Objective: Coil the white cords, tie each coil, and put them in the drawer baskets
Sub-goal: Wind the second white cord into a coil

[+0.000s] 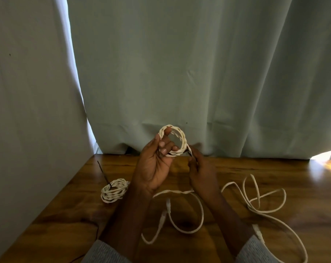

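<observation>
My left hand (154,164) holds a coil of white cord (180,137) up above the table, fingers curled through the ring. My right hand (200,169) pinches a thin dark tie (190,150) at the coil's lower right side. On the table to the left lies a second coil (114,190), tied, with a dark tie end (103,172) sticking up and back. Loose white cords (198,207) with plug ends sprawl over the table between and to the right of my arms. No drawer or basket is in view.
The wooden table (274,171) ends at a pale green curtain (198,63) at the back and a white panel (28,111) on the left. A loose cord loop (263,196) reaches toward the right front corner.
</observation>
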Action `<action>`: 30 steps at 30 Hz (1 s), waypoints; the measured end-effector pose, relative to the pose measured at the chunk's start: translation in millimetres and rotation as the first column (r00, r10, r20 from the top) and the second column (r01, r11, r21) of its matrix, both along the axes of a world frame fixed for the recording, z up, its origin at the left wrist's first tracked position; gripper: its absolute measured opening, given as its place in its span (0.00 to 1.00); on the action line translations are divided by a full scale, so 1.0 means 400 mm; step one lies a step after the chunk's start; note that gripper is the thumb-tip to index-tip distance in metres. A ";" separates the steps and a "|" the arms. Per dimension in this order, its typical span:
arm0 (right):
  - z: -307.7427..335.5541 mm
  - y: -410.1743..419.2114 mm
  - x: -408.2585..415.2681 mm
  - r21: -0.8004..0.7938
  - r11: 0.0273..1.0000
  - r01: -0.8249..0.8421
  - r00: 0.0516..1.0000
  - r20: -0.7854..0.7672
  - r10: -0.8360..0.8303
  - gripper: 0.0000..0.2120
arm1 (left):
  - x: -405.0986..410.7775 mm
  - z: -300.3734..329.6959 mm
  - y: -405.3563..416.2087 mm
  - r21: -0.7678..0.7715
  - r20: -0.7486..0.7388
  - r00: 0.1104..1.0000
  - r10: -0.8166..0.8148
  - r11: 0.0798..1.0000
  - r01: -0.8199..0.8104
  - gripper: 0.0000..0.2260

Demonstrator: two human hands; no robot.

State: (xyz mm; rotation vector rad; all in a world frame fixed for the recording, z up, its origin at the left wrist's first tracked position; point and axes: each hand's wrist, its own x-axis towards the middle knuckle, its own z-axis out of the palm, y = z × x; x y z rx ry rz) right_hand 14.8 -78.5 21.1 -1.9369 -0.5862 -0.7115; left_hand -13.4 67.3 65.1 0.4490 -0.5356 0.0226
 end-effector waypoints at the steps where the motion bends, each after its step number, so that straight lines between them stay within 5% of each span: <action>1: 0.005 -0.004 -0.002 -0.038 0.999 -0.001 1.000 -0.024 0.000 0.19 | 0.001 0.001 0.008 -0.003 0.013 1.000 0.023 1.000 -0.023 0.15; 7: 0.042 -0.058 -0.007 -0.030 0.997 0.065 0.997 -0.050 -0.066 0.21 | 0.000 -0.004 0.045 -0.028 0.009 0.993 0.115 0.993 -0.115 0.16; 14: 0.046 -0.043 -0.055 -0.403 0.879 -0.254 0.922 -0.376 0.094 0.21 | 0.020 -0.033 0.038 0.013 -0.008 0.959 0.282 0.959 -0.282 0.16; 21: 0.059 -0.036 -0.094 -0.427 0.732 -0.531 0.780 -0.584 0.226 0.18 | 0.033 -0.066 -0.012 0.288 0.017 0.865 0.501 0.826 -0.484 0.11; 26: 0.075 -0.065 -0.106 -0.298 0.711 -0.637 0.657 -0.692 0.299 0.21 | 0.033 -0.087 -0.030 0.590 0.208 0.741 0.639 0.522 -0.616 0.11; 30: 0.093 -0.091 -0.104 -0.284 0.658 -0.698 0.577 -0.767 0.281 0.27 | 0.015 -0.111 -0.042 0.735 0.431 0.690 0.582 0.217 -0.642 0.07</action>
